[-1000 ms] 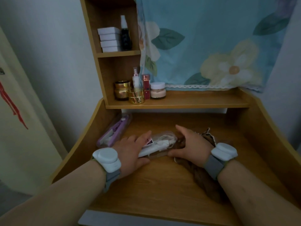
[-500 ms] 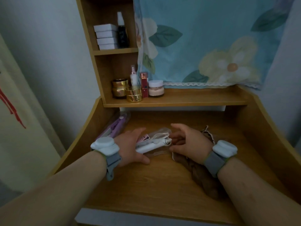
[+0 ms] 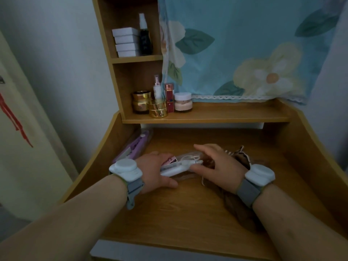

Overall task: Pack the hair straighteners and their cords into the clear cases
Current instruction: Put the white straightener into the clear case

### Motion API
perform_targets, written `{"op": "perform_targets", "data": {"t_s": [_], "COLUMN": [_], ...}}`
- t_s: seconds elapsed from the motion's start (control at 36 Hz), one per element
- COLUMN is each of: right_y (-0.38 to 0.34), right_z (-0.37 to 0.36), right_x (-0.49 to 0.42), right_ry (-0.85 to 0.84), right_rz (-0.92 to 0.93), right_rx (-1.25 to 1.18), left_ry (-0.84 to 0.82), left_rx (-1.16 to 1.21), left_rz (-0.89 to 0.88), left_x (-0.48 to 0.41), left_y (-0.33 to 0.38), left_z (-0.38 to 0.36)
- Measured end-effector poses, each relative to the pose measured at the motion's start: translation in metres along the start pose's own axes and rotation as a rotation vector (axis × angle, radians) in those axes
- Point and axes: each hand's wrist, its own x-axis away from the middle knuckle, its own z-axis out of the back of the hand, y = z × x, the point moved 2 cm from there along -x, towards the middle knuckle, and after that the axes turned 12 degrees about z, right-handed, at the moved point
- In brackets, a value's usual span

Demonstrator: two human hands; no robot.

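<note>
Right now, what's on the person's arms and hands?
Both forearms are bare, no sleeves or gloves. The left hand and the right hand each have a rounded white plastic wrist device on a grey fabric strap. No cables visible.

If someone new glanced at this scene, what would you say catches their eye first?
Most likely the two hands at the desk's centre: the left hand and right hand hold a clear case with a white hair straightener inside. Next, the purple hair straightener in its own case at the back left, and the floral curtain above.
</note>
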Motion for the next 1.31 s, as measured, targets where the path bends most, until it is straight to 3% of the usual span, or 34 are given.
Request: {"op": "perform_targets", "data": {"t_s": [0.25, 0.33, 0.47, 0.67, 0.94, 1.31], "right_y": [0.001, -0.003, -0.009, -0.013, -0.018, -0.022], "right_z": [0.000, 0.000, -0.003, -0.004, -0.004, -0.004], "right_x": [-0.001, -0.001, -0.001, -0.001, -0.007, -0.018], "right_ry": [0.012, -0.033, -0.197, -0.290, -0.195, -0.225], "right_rz": [0.045, 0.073, 0.133, 0.123, 0.129, 0.073], "right_rx": [0.049, 0.115, 0.159, 0.226, 0.217, 0.199], "left_ry": [0.009, 0.067, 0.127, 0.233, 0.236, 0.189], "left_rx": [-0.141, -0.228, -0.187, -0.197, -0.368, -0.257], "left_rz": [-0.083, -0.104, -0.135, -0.145, -0.112, -0.165], "left_x": [0.002, 0.002, 0.006, 0.012, 0.009, 0.011], "left_y": [-0.003, -0.003, -0.003, 0.001, 0.009, 0.006], "left_z": [0.003, -0.002, -0.009, -0.017, -0.020, -0.016]}}
